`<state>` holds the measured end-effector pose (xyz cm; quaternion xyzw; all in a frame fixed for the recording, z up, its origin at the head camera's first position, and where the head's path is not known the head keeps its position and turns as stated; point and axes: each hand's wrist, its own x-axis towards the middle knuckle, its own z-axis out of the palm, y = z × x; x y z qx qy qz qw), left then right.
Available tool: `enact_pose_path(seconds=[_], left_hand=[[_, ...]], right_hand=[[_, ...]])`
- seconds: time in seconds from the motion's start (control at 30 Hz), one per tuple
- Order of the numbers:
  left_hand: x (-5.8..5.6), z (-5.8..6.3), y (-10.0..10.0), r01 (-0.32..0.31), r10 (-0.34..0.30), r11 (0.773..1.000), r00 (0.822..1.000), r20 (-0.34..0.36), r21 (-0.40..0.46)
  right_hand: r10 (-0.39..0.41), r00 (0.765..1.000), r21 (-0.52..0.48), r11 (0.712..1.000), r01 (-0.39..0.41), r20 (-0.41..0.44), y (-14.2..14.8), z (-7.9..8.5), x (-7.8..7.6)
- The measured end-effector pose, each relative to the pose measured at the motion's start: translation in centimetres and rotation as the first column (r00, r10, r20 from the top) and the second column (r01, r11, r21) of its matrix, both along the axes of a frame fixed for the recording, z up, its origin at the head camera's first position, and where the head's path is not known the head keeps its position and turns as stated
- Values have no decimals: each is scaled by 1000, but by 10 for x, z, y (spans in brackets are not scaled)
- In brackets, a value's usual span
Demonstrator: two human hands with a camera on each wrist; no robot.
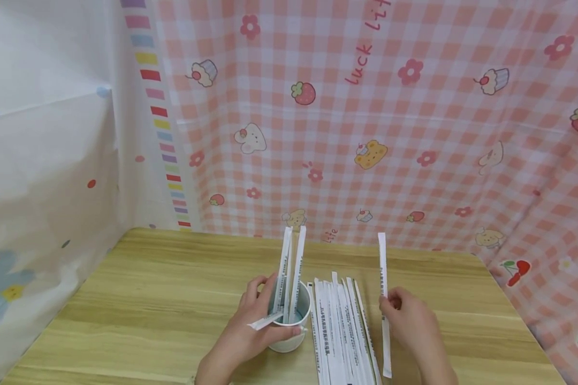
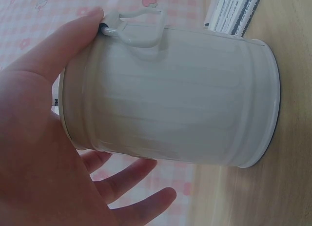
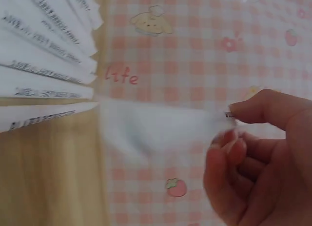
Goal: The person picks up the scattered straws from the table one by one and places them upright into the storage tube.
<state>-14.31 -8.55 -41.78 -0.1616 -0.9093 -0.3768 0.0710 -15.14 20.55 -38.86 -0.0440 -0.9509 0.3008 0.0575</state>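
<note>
In the head view, my left hand (image 1: pixel 245 323) is gripping a white bucket (image 1: pixel 287 345), paper strips (image 1: pixel 297 270) standing inside; my right hand (image 1: pixel 409 318) is pinching a single strip (image 1: pixel 383 267) beside the pile (image 1: pixel 337 331); in the left wrist view, my thumb is lying by the handle (image 2: pixel 144 33), fingers spread opposite; in the right wrist view, my lower fingers are bending inward.

left hand (image 1: pixel 243 332): bare | left wrist (image 1: pixel 213 371): pale edge (image 1: pixel 191 380), unclear | right hand (image 1: pixel 409 315), forearm (image 1: pixel 438 364): bare

Wood-grain tabletop (image 1: pixel 149 299), pink checked backdrop (image 1: pixel 337 123), white cloth (image 1: pixel 43 144) at left
</note>
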Motion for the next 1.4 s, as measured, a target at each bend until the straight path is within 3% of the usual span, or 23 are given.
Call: enact_pose_path(seconds=[0.07, 0.17, 0.3, 0.37, 0.47, 0.57, 0.63, 0.67, 0.7, 0.77, 1.0, 1.2, 1.3, 1.4], left_hand=[[0, 0, 0, 5, -5, 1000, 1000, -13, 6], [1, 1, -1, 8, -8, 1000, 1000, -23, 15], [1, 1, -1, 7, -7, 1000, 1000, -13, 6], [1, 1, -1, 7, -7, 1000, 1000, -9, 4], [1, 1, 0, 6, -6, 1000, 1000, -11, 0], [1, 1, 0, 4, -4, 1000, 1000, -16, 1], [1, 1, -1, 3, -3, 1000, 1000, -27, 6], [1, 1, -1, 4, -3, 1000, 1000, -27, 9], [1, 2, -1, 4, -4, 1000, 1000, -27, 9], [0, 2, -1, 8, -8, 1000, 1000, -29, 12], [1, 2, -1, 0, 0, 1000, 1000, -31, 6], [1, 1, -1, 1, -1, 1000, 998, -65, 0], [0, 1, -1, 3, -3, 1000, 998, -68, 0], [0, 1, -2, 5, -5, 1000, 998, -70, -2]], right_hand=[[-1, 996, -7, 1000, 0, -93, -3, 7, 3], [2, 971, -27, 1000, -9, -240, -9, 16, 10], [-3, 907, -85, 996, -37, -421, -21, 28, 22], [2, 864, -131, 988, -79, -504, -28, 33, 28], [31, 775, -174, 968, -180, -631, -39, 39, 35], [76, 644, -179, 930, -321, -762, -51, 43, 38], [99, 569, -167, 903, -397, -816, -60, 43, 38], [112, 542, -161, 887, -432, -833, -65, 42, 38], [122, 530, -159, 876, -454, -839, -69, 41, 38], [140, 539, -148, 878, -455, -831, -78, 38, 38], [185, 659, -39, 950, -310, -729, -96, 25, 35], [220, 720, 66, 970, -236, -658, -102, 14, 28], [247, 737, 113, 967, -228, -629, -104, 9, 25], [284, 737, 164, 959, -233, -613, -106, 5, 23]])
